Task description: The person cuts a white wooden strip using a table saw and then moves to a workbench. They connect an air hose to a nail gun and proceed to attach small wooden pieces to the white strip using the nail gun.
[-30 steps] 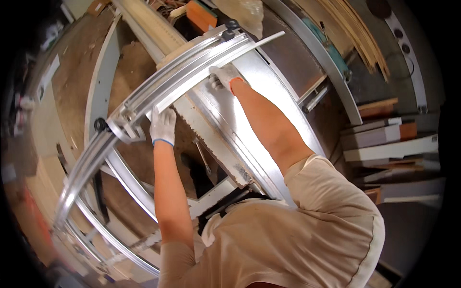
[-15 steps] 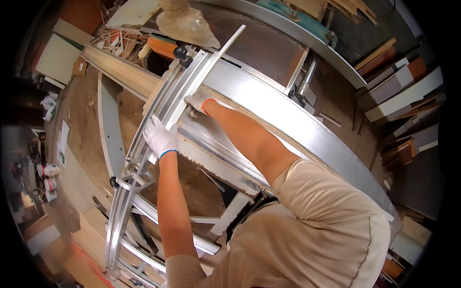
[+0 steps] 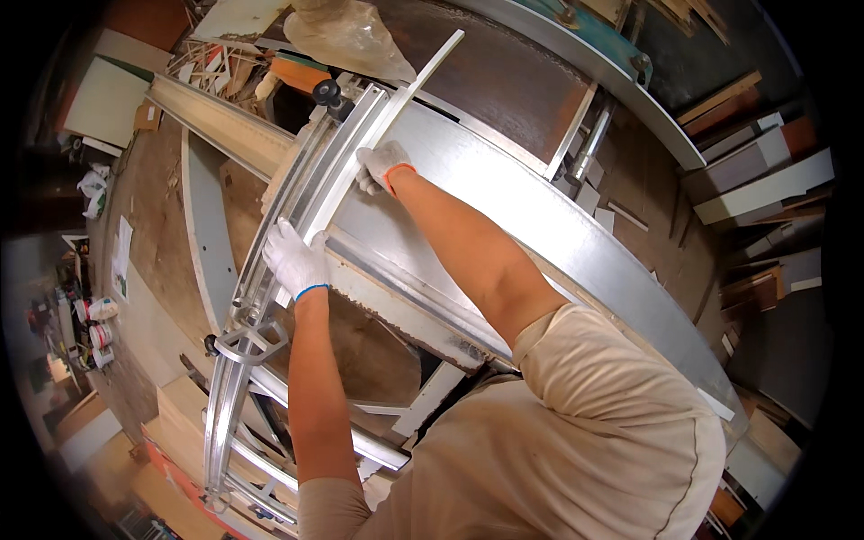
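Along the white strip (image 3: pixel 345 177), left hand (image 3: pixel 298 259) lies with fingers wide, right hand (image 3: pixel 382 166) curled, grip unclear.

A woodworking workshop: grey, white and brown flat board offcuts (image 3: pixel 760 175) stand stacked right of the broad, shiny silver metal machine table (image 3: pixel 504 202); thin, pale splintered wood scraps (image 3: pixel 220 74) lie heaped to its far left.

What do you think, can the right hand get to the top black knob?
Probably yes. The right hand is close to the knob; the white strip and metal rail lie between them, but neither seems tall enough to block reaching over.
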Demonstrator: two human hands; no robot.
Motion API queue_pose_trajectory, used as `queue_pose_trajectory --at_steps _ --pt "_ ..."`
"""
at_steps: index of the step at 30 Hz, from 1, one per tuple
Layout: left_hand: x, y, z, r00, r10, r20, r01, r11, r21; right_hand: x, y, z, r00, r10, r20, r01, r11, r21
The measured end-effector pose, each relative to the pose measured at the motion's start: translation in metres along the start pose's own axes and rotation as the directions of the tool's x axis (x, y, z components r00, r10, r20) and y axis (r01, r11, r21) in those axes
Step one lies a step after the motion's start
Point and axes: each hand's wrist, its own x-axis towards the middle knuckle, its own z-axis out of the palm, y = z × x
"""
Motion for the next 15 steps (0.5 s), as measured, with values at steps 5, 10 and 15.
queue_pose_trajectory --at_steps 5,10,15 --pt "0.003 -0.003 0.003 1.000 -0.008 -0.015 0.007 1.000 -0.021 0.007 -0.003 -0.001 0.999 0.038 0.014 -0.039 0.997 0.068" --pt "0.003 -0.005 0.003 0.999 -0.025 -0.022 0.025 1.000 0.000 -0.002 -0.007 0.006 1.000 0.022 -0.019 -0.020 0.998 0.067" --pt "0.002 -0.005 0.004 0.999 -0.007 -0.048 0.007 1.000 -0.004 -0.003 -0.008 0.004 0.999 0.024 -0.023 -0.022 0.998 0.062"
